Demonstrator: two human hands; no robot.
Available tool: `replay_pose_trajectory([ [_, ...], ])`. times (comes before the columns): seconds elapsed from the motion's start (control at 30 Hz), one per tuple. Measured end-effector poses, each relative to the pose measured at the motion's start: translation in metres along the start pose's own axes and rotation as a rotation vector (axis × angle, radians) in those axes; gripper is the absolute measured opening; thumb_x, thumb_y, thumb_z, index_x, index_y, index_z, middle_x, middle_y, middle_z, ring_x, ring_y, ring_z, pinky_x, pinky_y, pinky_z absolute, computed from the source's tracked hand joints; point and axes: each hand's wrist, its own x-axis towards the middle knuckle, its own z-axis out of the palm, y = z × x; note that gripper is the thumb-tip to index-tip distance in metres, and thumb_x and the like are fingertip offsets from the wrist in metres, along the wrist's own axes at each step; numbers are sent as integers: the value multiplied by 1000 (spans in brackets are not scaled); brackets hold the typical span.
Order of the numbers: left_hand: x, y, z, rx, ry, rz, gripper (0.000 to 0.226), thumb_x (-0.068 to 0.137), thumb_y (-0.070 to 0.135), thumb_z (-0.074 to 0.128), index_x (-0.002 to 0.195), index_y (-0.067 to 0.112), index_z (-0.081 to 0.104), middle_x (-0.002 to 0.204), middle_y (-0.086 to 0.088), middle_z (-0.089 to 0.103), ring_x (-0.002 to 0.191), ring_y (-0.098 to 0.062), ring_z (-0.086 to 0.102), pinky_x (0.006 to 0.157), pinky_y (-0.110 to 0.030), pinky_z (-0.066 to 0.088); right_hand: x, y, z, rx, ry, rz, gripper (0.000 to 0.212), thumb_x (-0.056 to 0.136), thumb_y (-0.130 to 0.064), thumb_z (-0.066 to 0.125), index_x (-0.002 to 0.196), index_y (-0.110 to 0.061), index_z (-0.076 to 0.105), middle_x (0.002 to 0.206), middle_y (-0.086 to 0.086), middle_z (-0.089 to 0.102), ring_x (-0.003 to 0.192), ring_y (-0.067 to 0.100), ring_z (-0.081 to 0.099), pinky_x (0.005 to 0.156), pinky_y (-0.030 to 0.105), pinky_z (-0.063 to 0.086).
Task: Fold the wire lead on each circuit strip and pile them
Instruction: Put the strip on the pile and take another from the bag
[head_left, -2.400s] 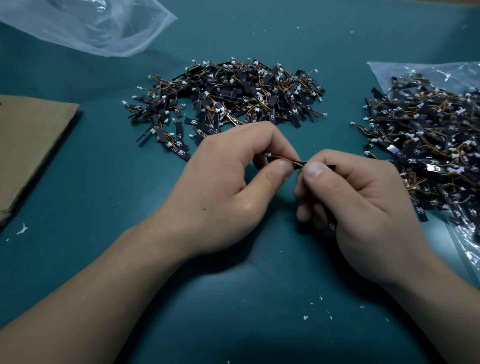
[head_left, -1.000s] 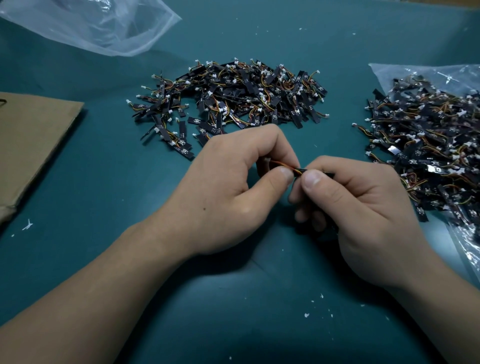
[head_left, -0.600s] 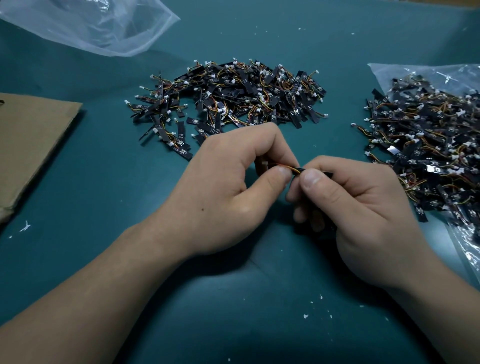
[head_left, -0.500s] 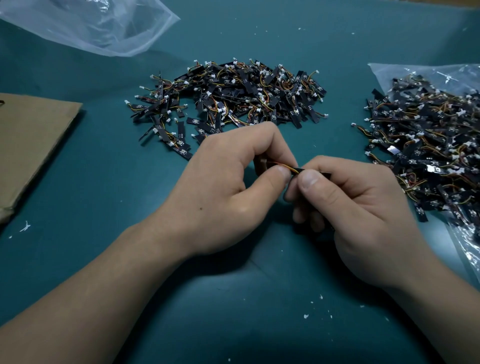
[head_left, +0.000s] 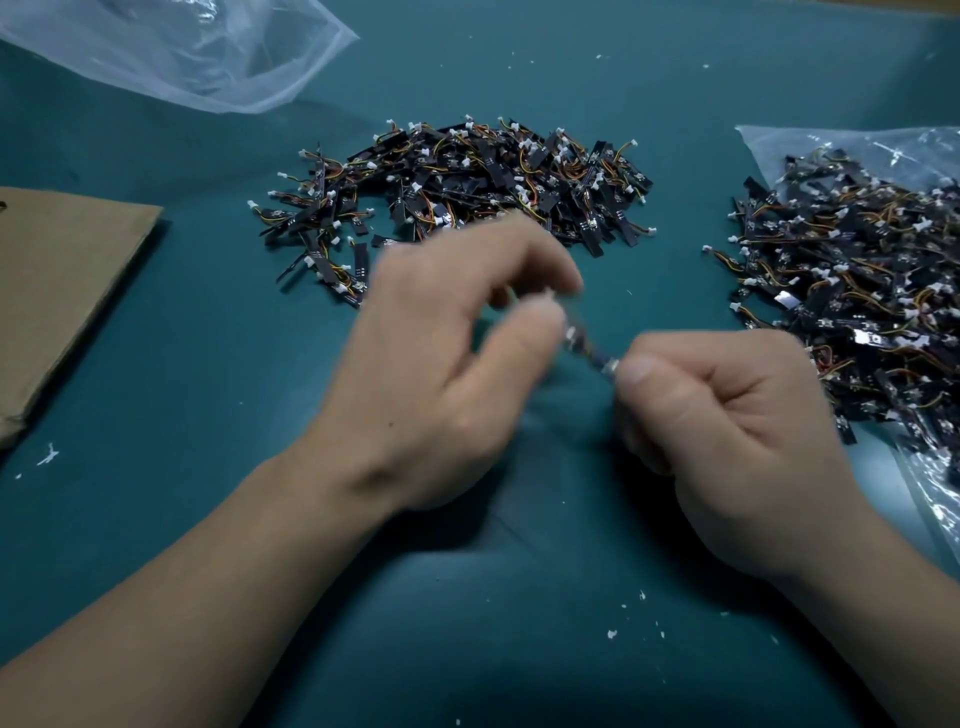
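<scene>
Since half a second ago the hands have drawn apart: the left hand (head_left: 452, 353) has lifted up and away and is now smeared by motion, while the right hand (head_left: 727, 415) sits lower and further right. Between them stretches the circuit strip (head_left: 587, 348), a thin dark sliver held above the surface (head_left: 208, 415), slanting from the right thumb up to the left thumb tip. The right hand is curled into a tight fist, thumb pressed over the forefinger, pinching the strip's lower end. The left hand's fingers are loosely curled, thumb and forefinger brought close at the strip's upper end, where a small pale fleck shows; blur makes it impossible to tell whether they actually grip it. The strip itself is too blurred to show its wire lead.

Behind the hands lies the middle pile (head_left: 467, 187), a flat heap of short black strips tangled with orange and yellow wires and tiny white plugs. A second heap, the right pile (head_left: 857, 291), rests on a crinkled clear bag (head_left: 924, 156). Another clear plastic bag (head_left: 182, 47) lies at the far left, and a sheet of brown cardboard (head_left: 62, 291) at the left edge. The surface is matte teal, dotted with white crumbs (head_left: 613, 634).
</scene>
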Motion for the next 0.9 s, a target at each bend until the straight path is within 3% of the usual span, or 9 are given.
replay_pose_trajectory([
  [0.1,4,-7,-2,322,323,-248,31,87,27,44,108,29,66,102,16,60,106,-15,55,92,-38,32,3,2,1,200,270,18,25,109,-22,48,99,-24,70,59,1,52,45,17,41,45,23,33],
  [0.17,4,-15,-1,553,255,-389,35,81,27,48,112,36,61,113,19,50,120,-18,42,90,-35,18,5,6,1,252,307,63,24,110,-19,47,117,-24,70,62,-2,57,44,13,42,44,19,35],
  [0.27,1,-27,3,673,126,-452,39,80,19,49,113,36,60,121,12,51,120,-23,35,86,-35,13,4,7,2,132,228,59,21,105,-20,54,110,-25,74,61,-1,60,46,8,47,49,15,37],
  [0.43,0,-28,3,735,139,-416,20,91,29,55,108,37,63,111,14,58,115,-25,38,78,-33,8,2,5,3,59,149,56,20,102,-21,57,100,-28,76,58,-2,59,46,10,51,50,15,38],
  [0.57,0,-27,2,701,162,-380,2,93,38,62,93,39,64,97,18,57,108,-18,38,75,-30,5,2,3,2,69,148,59,20,101,-22,57,98,-29,75,59,-1,60,47,11,52,50,17,39],
  [0.63,1,-24,1,673,198,-340,4,93,38,63,90,38,64,96,20,57,104,-12,34,75,-29,5,2,4,3,67,144,63,20,101,-23,57,98,-30,75,59,-2,60,47,12,52,50,17,39],
  [0.8,2,-20,0,563,286,-253,4,97,35,60,94,38,60,95,26,57,102,-5,37,77,-29,9,1,2,2,67,149,71,20,101,-21,57,97,-29,75,58,-1,60,46,11,51,49,17,39],
  [0.9,3,-17,1,354,343,-142,7,97,29,60,96,36,62,90,25,61,94,-6,52,86,-32,26,2,2,2,58,149,108,17,99,-25,59,98,-29,75,60,-2,62,48,9,52,50,18,40],
])
